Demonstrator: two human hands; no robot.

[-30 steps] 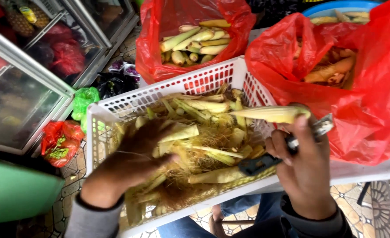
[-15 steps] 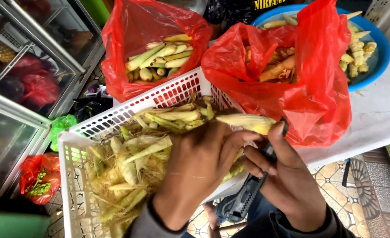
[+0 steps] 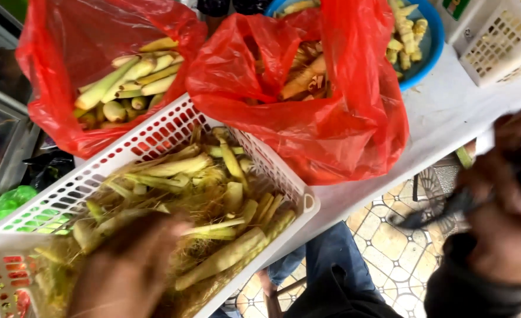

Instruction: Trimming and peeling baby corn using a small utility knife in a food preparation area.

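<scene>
My left hand [image 3: 128, 274] is down in the white basket [image 3: 154, 138] at the near left, blurred, fingers spread over the husks [image 3: 154, 194] and silk — whether the grip has closed on anything I cannot tell. The basket is heaped with stripped green leaves, so a good share of the peeling looks done. Far left, a red bag [image 3: 54, 65] holds unpeeled baby corn [image 3: 125, 82], ears lying with their long axes slanting from near left to far right, tips mostly to the far right — that lot looks left to do. Middle, a second red bag [image 3: 343, 123] on the worktop [image 3: 449, 112] holds more ears, half hidden. Behind it, the blue bowl [image 3: 428, 50] carries pale peeled cobs [image 3: 405, 32]. Near right, my right hand [image 3: 508, 212] is curled round a dark knife [image 3: 443, 212], its blade pointing left, no ear in it.
</scene>
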